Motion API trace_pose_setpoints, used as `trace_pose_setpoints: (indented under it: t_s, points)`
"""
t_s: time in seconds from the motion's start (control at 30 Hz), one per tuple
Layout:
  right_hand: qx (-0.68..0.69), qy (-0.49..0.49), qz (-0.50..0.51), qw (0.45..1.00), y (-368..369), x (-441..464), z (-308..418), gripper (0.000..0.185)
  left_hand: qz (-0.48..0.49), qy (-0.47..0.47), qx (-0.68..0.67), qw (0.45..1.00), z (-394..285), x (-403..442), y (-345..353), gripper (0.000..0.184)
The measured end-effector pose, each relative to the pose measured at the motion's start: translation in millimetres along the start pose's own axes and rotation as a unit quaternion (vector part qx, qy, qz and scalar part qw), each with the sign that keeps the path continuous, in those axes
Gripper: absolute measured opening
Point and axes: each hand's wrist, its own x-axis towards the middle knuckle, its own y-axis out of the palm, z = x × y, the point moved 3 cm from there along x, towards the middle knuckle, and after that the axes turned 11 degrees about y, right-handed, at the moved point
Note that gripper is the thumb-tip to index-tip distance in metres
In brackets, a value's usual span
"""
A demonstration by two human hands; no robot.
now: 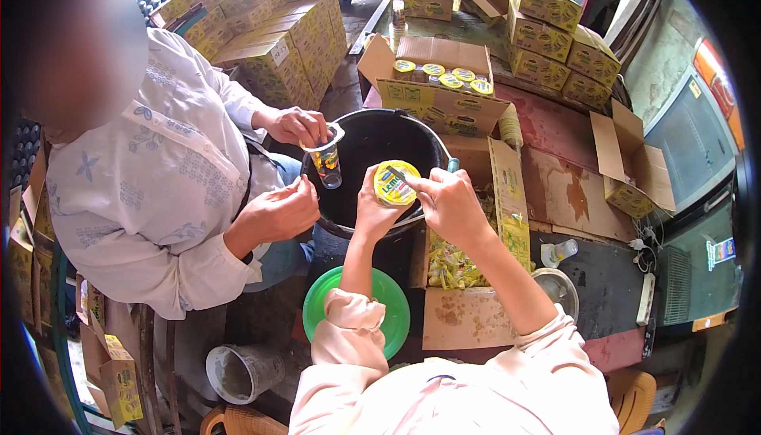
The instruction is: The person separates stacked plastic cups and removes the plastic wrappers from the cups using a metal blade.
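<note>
My left hand (371,211) is closed around a sealed drink cup (391,190) with a yellow lemon-printed lid, held over the near rim of a black bucket (358,122). In my right hand (456,205) is a small knife (404,177); its blade lies across the lid, and a teal end sticks out behind the fingers. Whether the blade has pierced the lid I cannot tell. Across the bucket, a co-worker's hand (295,126) grips a clear printed cup (326,167) by its rim. The co-worker's other hand (273,211) is beside the bucket, its fingers pinched together.
Below my left arm sits a green basin (315,296). A carton (519,233) of yellow lid scraps (453,267) stands right of the bucket. Behind it, an open carton (444,110) holds several lidded cups. A clear cup (560,253) lies right; a grey bucket (242,372) stands lower left.
</note>
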Motion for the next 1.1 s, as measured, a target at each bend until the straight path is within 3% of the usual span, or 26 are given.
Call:
trace_pose_setpoints:
  t_s: [0.5,0.6,0.9,1.07,1.1]
  points:
    - [-0.068,-0.022,0.018,0.997,-2,4,6,0.027,0.001,-0.003,0.014,1.000,-2,-2,0,0.058]
    - [-0.085,-0.003,0.069,0.994,1,2,3,0.028,-0.013,-0.001,0.011,1.000,-3,-1,0,0.058]
    - [-0.118,0.012,0.087,0.989,-21,-12,2,0.033,-0.009,0.010,0.032,0.999,-3,-1,-1,0.058]
    - [-0.034,0.046,0.072,0.996,-49,-18,1,0.030,-0.007,0.058,0.116,0.992,12,-3,-9,0.061]
    - [-0.008,0.061,0.067,0.996,-52,-17,0,0.029,-0.011,0.044,0.080,0.996,9,-3,-8,0.060]
